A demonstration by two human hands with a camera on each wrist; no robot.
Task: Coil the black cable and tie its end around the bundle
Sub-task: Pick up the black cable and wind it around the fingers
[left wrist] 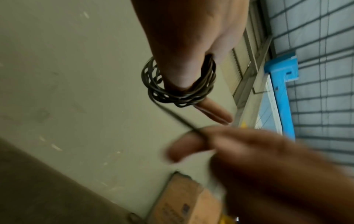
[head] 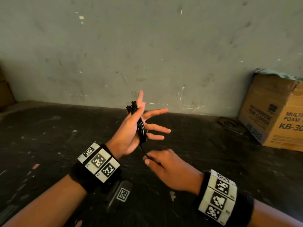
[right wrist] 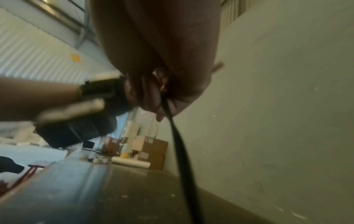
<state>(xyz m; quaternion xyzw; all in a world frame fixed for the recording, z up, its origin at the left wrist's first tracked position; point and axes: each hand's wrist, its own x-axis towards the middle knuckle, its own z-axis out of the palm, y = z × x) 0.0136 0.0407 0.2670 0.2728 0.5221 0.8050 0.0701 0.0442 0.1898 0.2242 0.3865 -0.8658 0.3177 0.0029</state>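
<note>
The black cable point(head: 141, 126) is wound in several loops around my left hand point(head: 129, 134), which is raised over the dark table with its fingers straight and spread. In the left wrist view the coil point(left wrist: 180, 92) rings the thumb point(left wrist: 184, 69) and runs behind the hand. A short taut strand leaves the bundle's lower end and goes down to my right hand point(head: 148, 158), which pinches it between thumb and fingers just below the left palm. The right wrist view shows the cable point(right wrist: 178, 144) coming out of the curled right hand point(right wrist: 162, 97). The cable's tip is hidden.
A cardboard box point(head: 275, 115) stands at the back right against the grey wall point(head: 147, 46), with a dark ring-shaped thing point(head: 229, 124) beside it. A flat tagged object point(head: 123, 194) lies on the scuffed black table point(head: 49, 136) under my forearms.
</note>
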